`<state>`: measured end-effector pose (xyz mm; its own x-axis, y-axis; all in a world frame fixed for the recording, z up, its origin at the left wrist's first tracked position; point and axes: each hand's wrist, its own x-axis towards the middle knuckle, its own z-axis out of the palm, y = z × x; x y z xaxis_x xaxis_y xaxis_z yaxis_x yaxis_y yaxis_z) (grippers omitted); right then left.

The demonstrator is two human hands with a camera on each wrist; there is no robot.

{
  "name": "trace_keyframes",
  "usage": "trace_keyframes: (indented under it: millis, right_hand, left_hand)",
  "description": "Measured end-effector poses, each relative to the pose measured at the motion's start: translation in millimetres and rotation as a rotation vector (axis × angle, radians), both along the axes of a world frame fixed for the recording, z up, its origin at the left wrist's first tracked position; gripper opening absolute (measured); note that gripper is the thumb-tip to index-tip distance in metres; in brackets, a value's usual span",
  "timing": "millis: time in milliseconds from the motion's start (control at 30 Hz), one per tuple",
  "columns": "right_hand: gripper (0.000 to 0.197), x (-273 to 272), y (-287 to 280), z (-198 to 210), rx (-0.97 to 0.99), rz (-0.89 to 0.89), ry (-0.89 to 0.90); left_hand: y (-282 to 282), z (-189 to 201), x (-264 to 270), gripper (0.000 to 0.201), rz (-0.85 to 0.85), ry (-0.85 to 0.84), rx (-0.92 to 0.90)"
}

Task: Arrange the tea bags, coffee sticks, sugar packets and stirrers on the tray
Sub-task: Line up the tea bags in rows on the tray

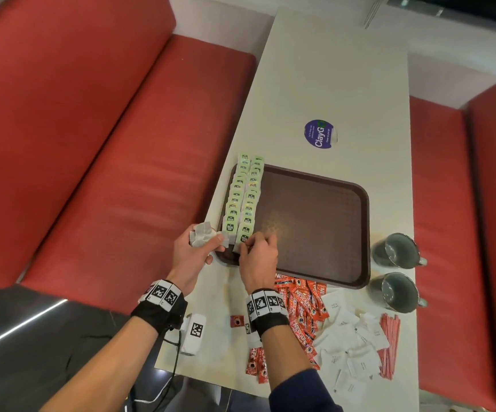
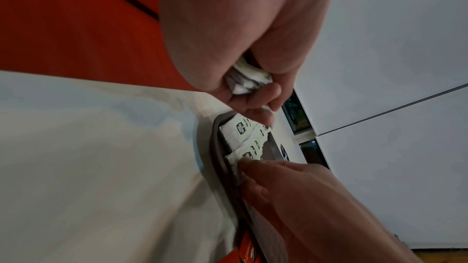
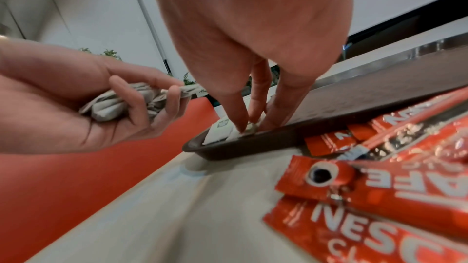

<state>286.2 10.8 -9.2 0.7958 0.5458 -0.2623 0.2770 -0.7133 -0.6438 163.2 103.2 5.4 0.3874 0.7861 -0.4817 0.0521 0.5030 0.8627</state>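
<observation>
My left hand [image 1: 191, 252] grips spare tea bags [image 1: 202, 233], fingers curled. My right hand's [image 1: 258, 257] fingers [image 3: 238, 115] pinch the nearest tea bag [image 2: 236, 164] at the tray's [image 1: 315, 227] near-left corner.

The tray [image 1: 315, 227] is dark brown with a fine woven-looking texture pressed into its floor. Pale green and white tea bags [image 1: 245, 197] with small dark labels are lined along its left side. Bright red-orange coffee sticks [image 1: 303, 310] with white lettering are seen near the tray, plain white sugar packets [image 1: 350, 343] to their right, and red-and-white striped stirrers [image 1: 391, 344] further right. Two grey mugs [image 1: 396, 270] sit at the right. The surface [image 1: 330, 78] is off-white, with a round purple sticker [image 1: 319, 134]; the benches [image 1: 92, 129] are red. Black-and-white square markers are worn on black wristbands [image 1: 163, 301].
</observation>
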Motion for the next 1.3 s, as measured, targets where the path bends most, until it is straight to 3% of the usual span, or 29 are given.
trace_keyframes:
  millis: [133,267,333,433,567,733,867,1033,1300]
  right_hand:
    - [0.017,1.9,-0.6,2.4,0.179,0.004,0.02]
    - [0.019,6.6,0.6,23.7,0.381,0.003,0.561]
    - [0.017,9.4,0.1,28.8,0.386,0.013,0.633]
    - [0.01,13.6,-1.7,31.1,0.392,-0.018,0.563]
    - [0.008,14.0,-3.7,31.5,0.419,0.0,0.201]
    - [0.022,2.0,-2.1,24.4,0.469,0.208,-0.027]
    - [0.021,-3.8,-6.8,21.2,0.428,0.28,0.032]
    - [0.011,1.7,-9.9,29.1,0.43,0.147,0.258]
    - [0.016,4.4,4.0,12.7,0.229,0.109,0.188]
  left_hand:
    - [0.1,3.2,-0.7,0.024,-0.014,-0.018,-0.013]
    - [-0.2,4.8,0.0,0.024,-0.046,-0.042,-0.003]
    - [-0.2,5.5,-0.3,0.024,-0.056,-0.044,-0.001]
    - [0.2,5.7,-1.7,0.025,-0.053,-0.019,0.009]
    - [4.5,-1.6,-8.2,0.024,0.005,0.049,-0.03]
    - [6.9,2.9,-5.4,0.028,-0.117,-0.04,-0.09]
    - [14.3,4.0,1.5,0.026,-0.132,0.024,-0.01]
    - [22.3,2.5,1.9,0.014,-0.254,0.092,0.117]
    - [27.8,-6.9,-1.8,0.005,-0.233,0.337,0.344]
